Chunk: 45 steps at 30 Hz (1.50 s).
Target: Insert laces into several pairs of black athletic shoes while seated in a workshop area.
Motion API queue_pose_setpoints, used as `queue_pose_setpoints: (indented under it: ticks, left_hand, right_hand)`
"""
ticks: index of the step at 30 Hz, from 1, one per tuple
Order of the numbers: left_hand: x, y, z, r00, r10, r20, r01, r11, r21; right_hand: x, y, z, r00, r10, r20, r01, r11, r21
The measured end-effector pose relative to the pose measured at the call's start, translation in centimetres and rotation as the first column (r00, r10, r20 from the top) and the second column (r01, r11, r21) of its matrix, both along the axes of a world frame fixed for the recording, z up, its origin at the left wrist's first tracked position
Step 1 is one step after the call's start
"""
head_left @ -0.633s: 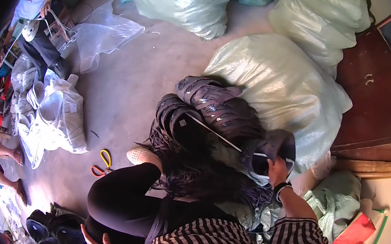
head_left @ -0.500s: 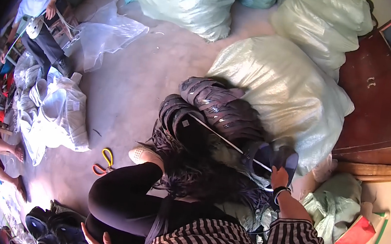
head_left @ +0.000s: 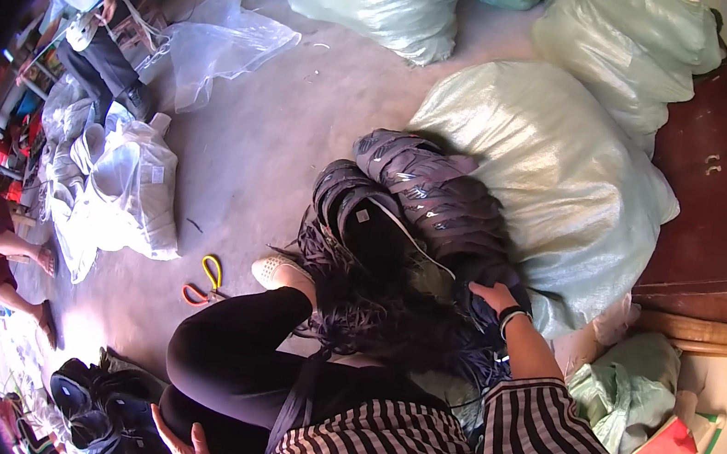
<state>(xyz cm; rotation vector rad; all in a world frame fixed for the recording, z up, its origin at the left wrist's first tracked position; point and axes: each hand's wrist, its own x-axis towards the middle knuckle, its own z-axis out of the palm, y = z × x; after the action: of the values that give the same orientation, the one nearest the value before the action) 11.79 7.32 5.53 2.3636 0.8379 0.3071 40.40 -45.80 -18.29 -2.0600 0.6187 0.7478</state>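
Left hand (head_left: 181, 450) cut off below

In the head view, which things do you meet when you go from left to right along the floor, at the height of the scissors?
White plastic bags → orange and yellow scissors → white shoe → stack of dark shoe uppers → right hand → large pale green sack → brown wooden cabinet.

The right hand (head_left: 495, 297) has let go of the dark piece it held raised and dropped onto the dark shoe-upper pile (head_left: 419, 226) (fingers spread, palm down).
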Motion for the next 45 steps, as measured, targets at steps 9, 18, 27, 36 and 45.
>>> queue_pose_setpoints:
  ticks: [9, 18, 27, 36, 45]
  left_hand:
    - [-0.3, 0.3, -0.2, 0.998, 0.056, -0.03, -0.056, 0.998, -0.005]
    - [-1.5, 0.3, 0.1, 0.998, 0.064, -0.016, -0.063, 0.996, 0.066]
    - [-1.2, 0.7, -0.8, 0.998, 0.062, -0.031, -0.06, 0.996, 0.069]
    - [-2.6, 0.7, 0.6, 0.999, 0.003, 0.043, -0.008, 0.994, 0.106]
    - [-2.7, 1.4, 0.6, 0.996, 0.009, 0.091, -0.018, 0.995, 0.099]
  right_hand:
    - [0.9, 5.1, -5.5, 0.981, -0.025, 0.19, 0.1, 0.912, -0.398]
    - [5.7, -1.9, 4.3, 0.786, -0.608, -0.112, 0.455, 0.446, 0.77]
    - [15.7, -10.3, 29.2, 0.11, -0.664, 0.739, 0.35, 0.722, 0.597]
    - [17.4, -5.5, 49.4, 0.09, -0.883, 0.461, -0.261, 0.426, 0.866]
    - [13.1, 0.5, 55.7, 0.475, -0.626, 0.618, -0.52, 0.368, 0.771]
